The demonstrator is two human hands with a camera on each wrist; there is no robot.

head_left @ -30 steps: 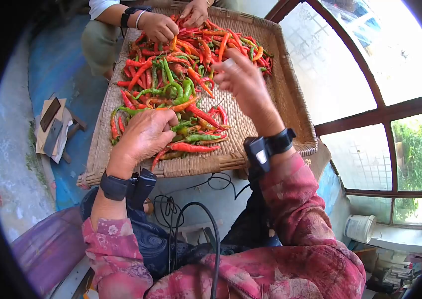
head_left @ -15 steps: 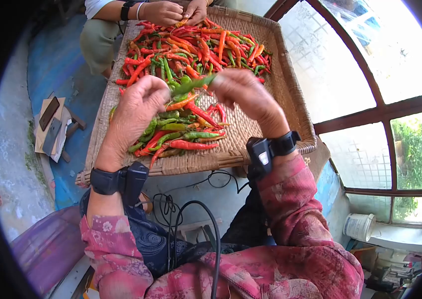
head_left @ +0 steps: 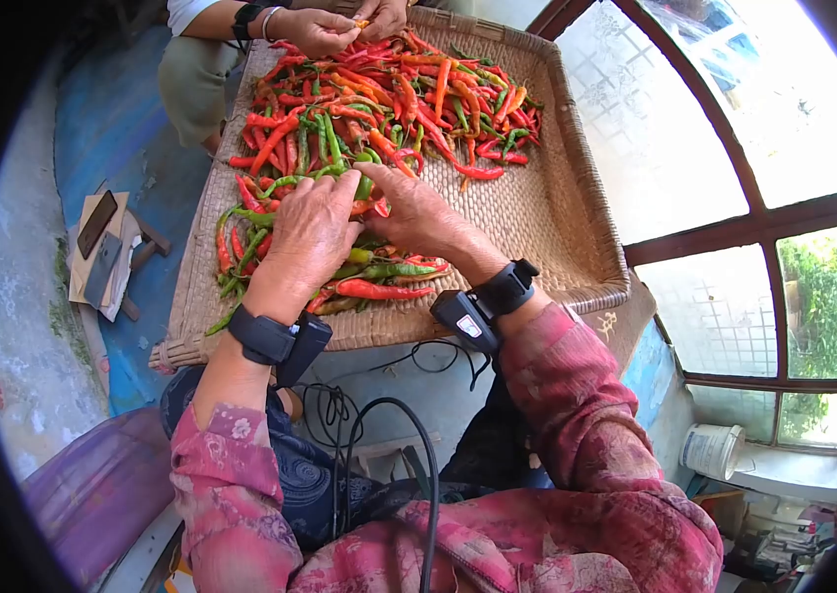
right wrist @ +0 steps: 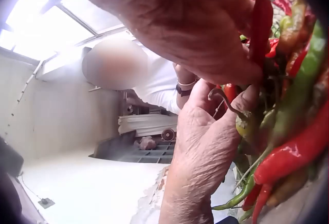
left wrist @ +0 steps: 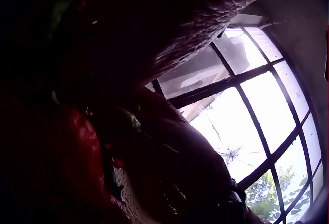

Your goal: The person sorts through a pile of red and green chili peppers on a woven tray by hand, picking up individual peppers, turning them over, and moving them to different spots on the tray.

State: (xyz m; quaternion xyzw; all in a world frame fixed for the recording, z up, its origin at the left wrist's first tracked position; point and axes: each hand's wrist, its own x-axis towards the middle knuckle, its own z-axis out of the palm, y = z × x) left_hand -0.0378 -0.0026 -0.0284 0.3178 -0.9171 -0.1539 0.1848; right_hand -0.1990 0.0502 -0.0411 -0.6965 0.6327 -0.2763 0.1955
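Both hands are low over the near part of the chili pile, their fingertips close together. In the head view the left hand [head_left: 312,229] reaches down among peppers, its fingertips partly hidden. The right hand [head_left: 420,212] comes in from the right, fingers bent. In the right wrist view a red pepper [right wrist: 261,23] is pinched by the right hand [right wrist: 195,23], while the left hand [right wrist: 198,147] lies below, its thumb beside a pale green pepper [right wrist: 247,125] with a curved stem. Whether the left fingers grip anything cannot be told. The left wrist view is very dark.
A woven tray [head_left: 577,198] bears a large heap of red, orange and green peppers [head_left: 339,89]. Across it another person's hands [head_left: 315,32] hold a small orange pepper. Black cables [head_left: 339,395] hang below the near edge. Windows stand on the right.
Half a second ago a green pepper was held between the raised hands; it is no longer seen between them. Both hands have come down together onto the near peppers.
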